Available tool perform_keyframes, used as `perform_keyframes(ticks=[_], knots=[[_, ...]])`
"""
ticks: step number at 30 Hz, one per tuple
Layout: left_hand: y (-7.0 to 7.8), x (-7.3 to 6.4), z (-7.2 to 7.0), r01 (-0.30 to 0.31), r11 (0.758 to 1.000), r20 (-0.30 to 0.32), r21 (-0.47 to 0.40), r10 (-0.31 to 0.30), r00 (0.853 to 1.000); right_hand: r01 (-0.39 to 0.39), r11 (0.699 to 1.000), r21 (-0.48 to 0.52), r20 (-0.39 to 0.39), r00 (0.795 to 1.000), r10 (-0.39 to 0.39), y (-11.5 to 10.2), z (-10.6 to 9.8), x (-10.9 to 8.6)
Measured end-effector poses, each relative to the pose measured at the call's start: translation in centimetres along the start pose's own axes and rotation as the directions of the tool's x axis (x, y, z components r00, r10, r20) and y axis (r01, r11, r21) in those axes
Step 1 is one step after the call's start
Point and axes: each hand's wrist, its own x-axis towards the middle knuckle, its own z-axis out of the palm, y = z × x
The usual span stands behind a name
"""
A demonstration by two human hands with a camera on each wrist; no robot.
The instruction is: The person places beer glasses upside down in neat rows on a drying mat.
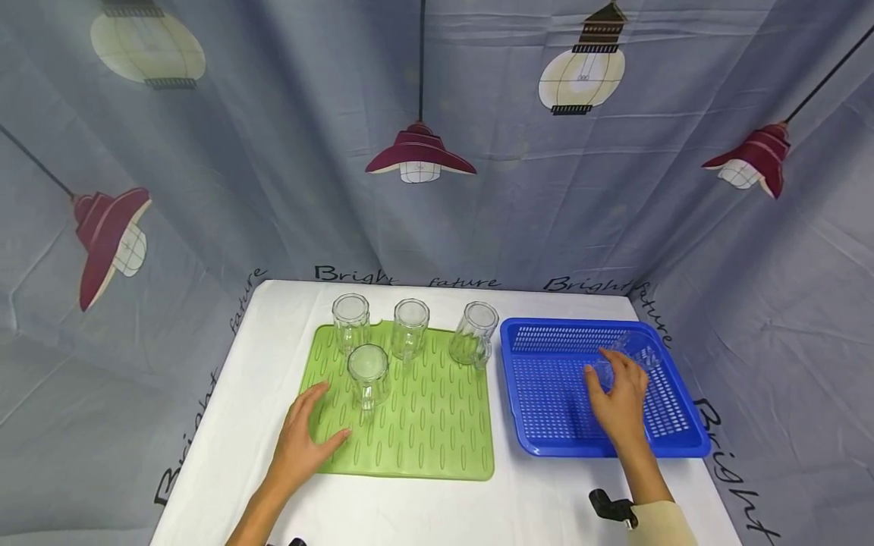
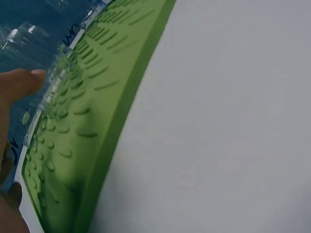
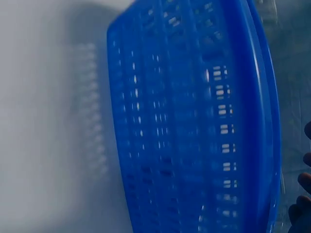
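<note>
Several clear glass mugs stand on a ribbed green mat (image 1: 430, 447). The nearest mug (image 1: 369, 371) is just beyond my left hand (image 1: 297, 447), which is spread over the mat's left edge, thumb and fingers apart, holding nothing. Behind it stand a back-left mug (image 1: 351, 322), a middle mug (image 1: 410, 326) and a right mug (image 1: 474, 334). My right hand (image 1: 621, 398) reaches into a blue basket (image 1: 519, 425), thumb and fingers parted beside another clear glass (image 1: 642, 353). This glass is partly hidden by the hand; contact is unclear. Only fingers (image 3: 305, 182) show at the right wrist view's edge.
A white cloth (image 1: 423, 508) covers the table. The basket's perforated wall (image 3: 170, 107) rises near the right wrist. A grey-blue curtain (image 1: 307, 205) printed with lamps hangs behind and along both sides.
</note>
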Motion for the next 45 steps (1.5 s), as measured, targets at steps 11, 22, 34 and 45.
perform_keyframes(ticks=[11,22,34,45], knots=[[-1.5,-1.0,0.0,-0.015,0.999,0.014,0.043,0.015,1.000,-0.075,0.992,-0.096,-0.041,0.997,0.072,1.9,-0.9,1.8],[-2.6,-1.8,0.5,-0.039,0.992,0.080,0.118,0.030,0.996,-0.251,0.936,-0.247,0.099,0.954,0.282,3.7,-2.3,5.1],[-2.4,-1.7,0.6,-0.072,0.991,0.042,0.115,0.067,0.997,-0.266,0.901,-0.343,0.137,0.935,0.328,4.3,-2.5,6.2],[-2.4,-1.7,0.3,-0.041,0.995,0.081,0.095,0.034,0.996,-0.294,0.884,-0.363,0.127,0.924,0.360,4.3,-3.2,5.9]])
